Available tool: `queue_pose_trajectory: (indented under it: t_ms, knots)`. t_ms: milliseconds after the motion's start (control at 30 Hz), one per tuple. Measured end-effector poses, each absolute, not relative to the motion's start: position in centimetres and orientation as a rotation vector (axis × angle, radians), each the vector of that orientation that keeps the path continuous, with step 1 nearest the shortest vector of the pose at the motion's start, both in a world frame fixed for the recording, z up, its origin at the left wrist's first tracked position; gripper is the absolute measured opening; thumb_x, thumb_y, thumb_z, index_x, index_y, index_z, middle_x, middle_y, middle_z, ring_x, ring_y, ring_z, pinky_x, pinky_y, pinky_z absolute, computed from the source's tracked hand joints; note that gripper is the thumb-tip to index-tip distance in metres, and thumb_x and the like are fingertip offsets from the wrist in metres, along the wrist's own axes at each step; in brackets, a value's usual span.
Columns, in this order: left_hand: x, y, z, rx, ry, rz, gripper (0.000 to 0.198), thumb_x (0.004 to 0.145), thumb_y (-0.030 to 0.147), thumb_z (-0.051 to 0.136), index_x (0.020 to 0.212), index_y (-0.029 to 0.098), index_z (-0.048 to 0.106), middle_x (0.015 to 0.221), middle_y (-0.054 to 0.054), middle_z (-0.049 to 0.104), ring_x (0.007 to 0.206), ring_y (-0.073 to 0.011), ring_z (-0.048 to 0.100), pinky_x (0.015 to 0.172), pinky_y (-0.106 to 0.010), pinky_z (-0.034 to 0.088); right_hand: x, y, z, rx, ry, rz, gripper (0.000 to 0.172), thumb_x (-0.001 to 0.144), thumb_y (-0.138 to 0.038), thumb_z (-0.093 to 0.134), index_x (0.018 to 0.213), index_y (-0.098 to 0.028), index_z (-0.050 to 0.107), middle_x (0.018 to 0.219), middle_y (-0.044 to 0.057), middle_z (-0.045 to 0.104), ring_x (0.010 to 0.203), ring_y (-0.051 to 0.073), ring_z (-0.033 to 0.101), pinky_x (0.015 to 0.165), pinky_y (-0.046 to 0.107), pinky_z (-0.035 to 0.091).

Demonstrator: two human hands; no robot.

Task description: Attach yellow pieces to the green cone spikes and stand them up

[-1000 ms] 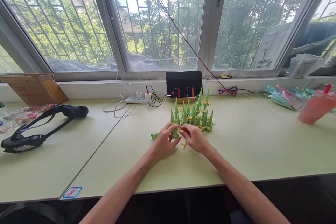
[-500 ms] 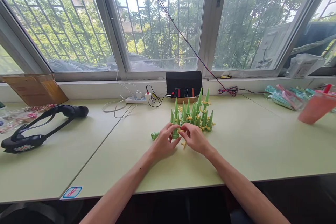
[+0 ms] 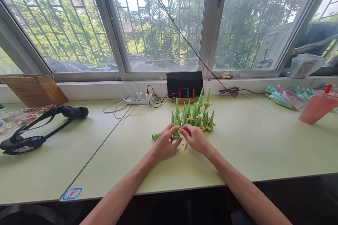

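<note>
A cluster of upright green plastic cones (image 3: 195, 114) with small yellow connectors stands mid-table. My left hand (image 3: 165, 143) pinches the base of the nearest green cone (image 3: 176, 133) at the cluster's front left. My right hand (image 3: 195, 139) is closed beside it, fingertips at a small yellow piece on that cone; what it grips is too small to name. A loose yellow connector (image 3: 185, 144) lies on the table between my hands. One green cone (image 3: 155, 136) lies on its side just left of my left hand.
A pale green table (image 3: 253, 147) runs under the window. A black headset (image 3: 39, 128) lies at the left, a power strip with cables (image 3: 138, 100) and a black stand with a phone (image 3: 185, 84) at the back, a pink cup (image 3: 317, 107) and teal packets (image 3: 286, 95) at the right.
Almost nothing moved; both hands stay at the front cone, the fingers shifting only slightly.
</note>
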State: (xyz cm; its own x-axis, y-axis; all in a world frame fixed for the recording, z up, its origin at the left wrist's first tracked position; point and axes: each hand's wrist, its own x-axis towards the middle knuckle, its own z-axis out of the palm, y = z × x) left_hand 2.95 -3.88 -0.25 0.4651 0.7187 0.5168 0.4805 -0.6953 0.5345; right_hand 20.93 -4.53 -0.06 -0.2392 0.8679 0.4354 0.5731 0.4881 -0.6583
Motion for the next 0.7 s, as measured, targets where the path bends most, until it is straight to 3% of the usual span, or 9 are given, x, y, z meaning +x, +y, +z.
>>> queue_pose_trajectory:
  t_ms: [133,300,533,700]
  knots:
    - [2.90,-3.61,-0.29,2.410,1.021,1.127,0.035,0.084,0.020,0.061,0.118,0.024,0.056,0.097,-0.002,0.053,0.064,-0.0080,0.053,0.058,-0.022,0.052,20.93,-4.63,0.07,-1.111,-1.926,0.451,0.016,0.093,-0.034,0.052,0.086,-0.019,0.054,0.076,0.001,0.060,0.058,0.012,0.047,0.057,0.024,0.035]
    - [2.82,-3.67,-0.24,2.421,1.035,1.106,0.035,0.084,0.020,0.060,0.119,0.024,0.054,0.098,-0.002,0.053,0.064,-0.0078,0.053,0.058,-0.022,0.052,20.96,-4.52,-0.09,-1.044,-1.941,0.446,0.011,0.093,-0.027,0.051,0.086,-0.018,0.055,0.077,0.002,0.060,0.062,0.013,0.048,0.059,0.024,0.037]
    - [2.82,-4.00,-0.20,2.418,1.022,1.060,0.034,0.084,0.021,0.060,0.118,0.024,0.056,0.101,-0.003,0.053,0.058,-0.0058,0.051,0.058,-0.023,0.052,21.03,-4.26,-0.43,-1.142,-1.998,0.410,0.037,0.098,-0.035,0.040,0.064,-0.020,0.039,0.058,-0.002,0.047,0.053,0.012,0.037,0.053,0.025,0.027]
    - [2.86,-3.90,-0.23,2.426,1.041,1.060,0.034,0.084,0.021,0.060,0.118,0.024,0.056,0.102,-0.004,0.054,0.062,-0.0072,0.053,0.058,-0.023,0.052,21.02,-4.34,-0.38,-1.188,-1.999,0.407,0.042,0.100,-0.039,0.037,0.063,-0.020,0.041,0.057,-0.002,0.046,0.052,0.012,0.037,0.052,0.025,0.026]
